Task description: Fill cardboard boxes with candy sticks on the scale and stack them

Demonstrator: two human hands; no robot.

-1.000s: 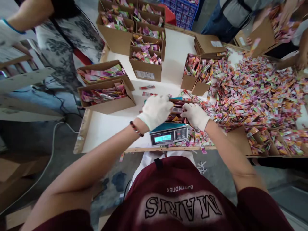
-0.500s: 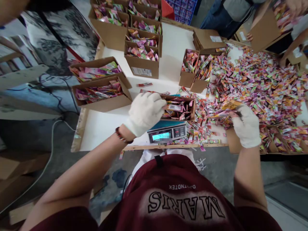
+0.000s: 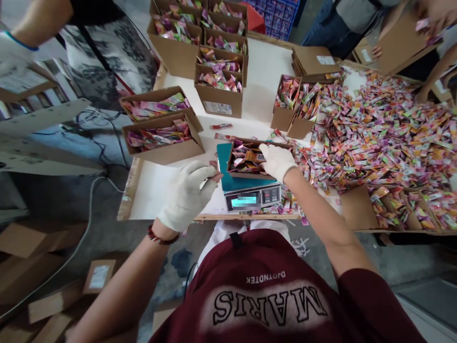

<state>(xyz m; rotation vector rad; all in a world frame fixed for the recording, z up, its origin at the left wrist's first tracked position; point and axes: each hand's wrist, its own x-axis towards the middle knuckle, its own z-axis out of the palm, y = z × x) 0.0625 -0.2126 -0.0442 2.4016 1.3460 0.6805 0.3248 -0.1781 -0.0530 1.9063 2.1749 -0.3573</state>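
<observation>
A small cardboard box (image 3: 250,174) filled with narrow printed sachets sits on the teal plate of a digital scale (image 3: 270,196). My right hand (image 3: 279,162), in a white glove, reaches over the box's right side. Its fingers are closed at the end of an orange sachet (image 3: 254,156) lying on top of the others. To the left of the scale is my left hand (image 3: 187,193), gloved too, with bare fingertips pinched together. Whatever is between those fingertips is too small to make out.
Loose sachets (image 3: 385,128) form a wide heap on the right. Filled boxes stand at the left (image 3: 162,138), the back (image 3: 219,97) and the middle (image 3: 283,114). Flattened cartons (image 3: 316,59) lie behind. Co-workers' hands (image 3: 433,21) show at the upper right; a gloved hand (image 3: 14,52) is upper left.
My right hand has moved left from the heap to the box, bringing the orange sachet. My left hand has drawn back from the box, toward me and left. The scale's plate shows more.
</observation>
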